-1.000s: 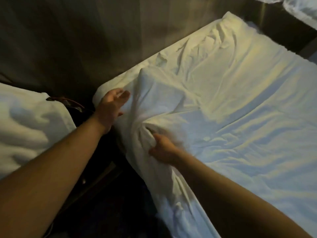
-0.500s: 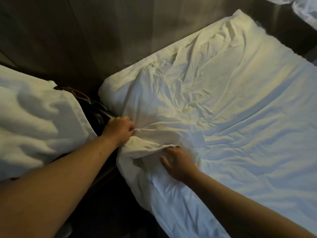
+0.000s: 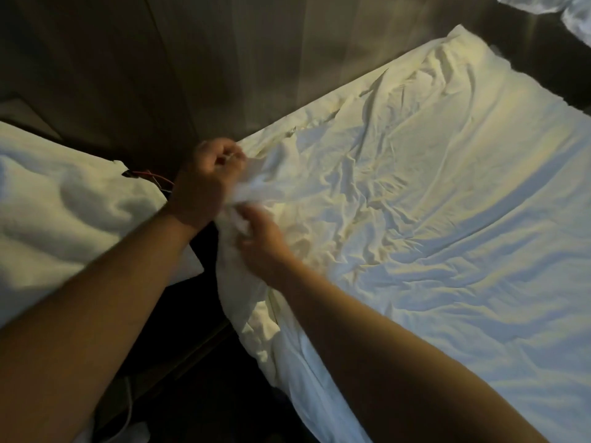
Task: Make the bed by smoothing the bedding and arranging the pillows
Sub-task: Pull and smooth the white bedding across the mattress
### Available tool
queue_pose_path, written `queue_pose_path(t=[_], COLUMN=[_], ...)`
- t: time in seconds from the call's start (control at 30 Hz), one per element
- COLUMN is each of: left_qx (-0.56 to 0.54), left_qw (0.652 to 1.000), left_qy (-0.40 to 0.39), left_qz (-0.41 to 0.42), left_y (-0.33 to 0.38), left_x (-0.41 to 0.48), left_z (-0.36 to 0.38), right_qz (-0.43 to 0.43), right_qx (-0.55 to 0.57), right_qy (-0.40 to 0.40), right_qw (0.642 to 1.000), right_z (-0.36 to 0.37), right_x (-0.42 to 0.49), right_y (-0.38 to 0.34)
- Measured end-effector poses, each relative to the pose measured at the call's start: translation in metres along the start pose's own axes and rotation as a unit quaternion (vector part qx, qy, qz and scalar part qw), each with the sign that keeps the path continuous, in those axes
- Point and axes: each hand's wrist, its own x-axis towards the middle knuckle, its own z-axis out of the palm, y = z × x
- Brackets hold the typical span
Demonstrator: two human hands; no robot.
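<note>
Gripping (L): my left hand [image 3: 208, 183] was balled in a fist round a bunch of the sheet [image 3: 415, 193] at the bed's corner, up by the wall. Pic was blurred there, so I couldn't tell indiv. fingers apart.
R side: my right hand [image 3: 259, 241] sat just below and right of the other, fingers curled in, pinching a fold of the same sheet. Fingertips were buried in cloth.
Hands together: v. close, w/ only bunched cloth between them; couldn't tell if they touched.
Sheet: white, heavily wrinkled, spread over the mattress to my right. Creases fanned out from the spot both hands held. Its near edge hung down the bed's side, below my right wrist.
Pillow: a white pillow [image 3: 64, 203] lay off the bed to my left, my left forearm crossing over its near corner. A dark gap kept it apart from the sheet.
Wires: thin red wires [image 3: 153, 178] showed at the pillow's top corner, just beside my left wrist.
Wall: dark wood panels [image 3: 224, 59] ran behind the head of the bed, touching the sheet's far edge.
Floor: dim, w/ a white cable [image 3: 129, 407] at bottom left, beside my left arm.
Top right: more white bedding [image 3: 572, 14], cut off by the frame edge; couldn't tell what it was.
</note>
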Motion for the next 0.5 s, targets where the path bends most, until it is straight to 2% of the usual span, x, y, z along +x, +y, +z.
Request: queue_pose_path(t=[0.07,0.1,0.13,0.17,0.2,0.23,0.3,0.33,0.37,0.43,0.5], left_qx=[0.042,0.154,0.327,0.475,0.561,0.600,0.639,0.658,0.668,0.612,0.501], left_qw=[0.996,0.977,0.921,0.837,0.766,0.725,0.698,0.691,0.699,0.764,0.848], left_qy=[-0.083,-0.148,-0.211,-0.267,-0.304,-0.316,-0.277,-0.252,-0.221,-0.197,-0.160], left_qz=[-0.013,-0.025,-0.034,-0.049,-0.080,-0.120,-0.169,-0.161,-0.127,-0.057,-0.069], left_y=[0.012,0.013,0.009,0.002,-0.008,-0.019,-0.034,-0.039,-0.042,-0.047,-0.050], left_x=[0.017,0.024,0.026,0.025,0.022,0.021,0.023,0.026,0.032,0.047,0.064], left_z=[-0.009,-0.010,-0.010,-0.009,-0.009,-0.009,-0.007,-0.003,0.005,0.034,0.061], right_qz=[-0.020,-0.021,-0.022,-0.027,-0.037,-0.050,-0.041,0.009,0.086,0.222,0.283], right_qx=[-0.046,-0.056,-0.056,-0.055,-0.067,-0.095,-0.217,-0.294,-0.355,-0.400,-0.371], right_qy=[-0.102,-0.127,-0.136,-0.130,-0.103,-0.052,0.056,0.087,0.105,0.132,0.144], right_qw=[0.994,0.990,0.989,0.990,0.992,0.993,0.974,0.952,0.925,0.879,0.873], right_z=[0.021,0.025,0.022,0.015,0.003,-0.014,-0.062,-0.089,-0.115,-0.159,-0.186], right_x=[0.001,-0.001,-0.006,-0.013,-0.020,-0.027,-0.029,-0.028,-0.027,-0.020,-0.006], right_y=[-0.008,-0.007,-0.006,-0.003,0.003,0.013,0.040,0.053,0.065,0.087,0.101])
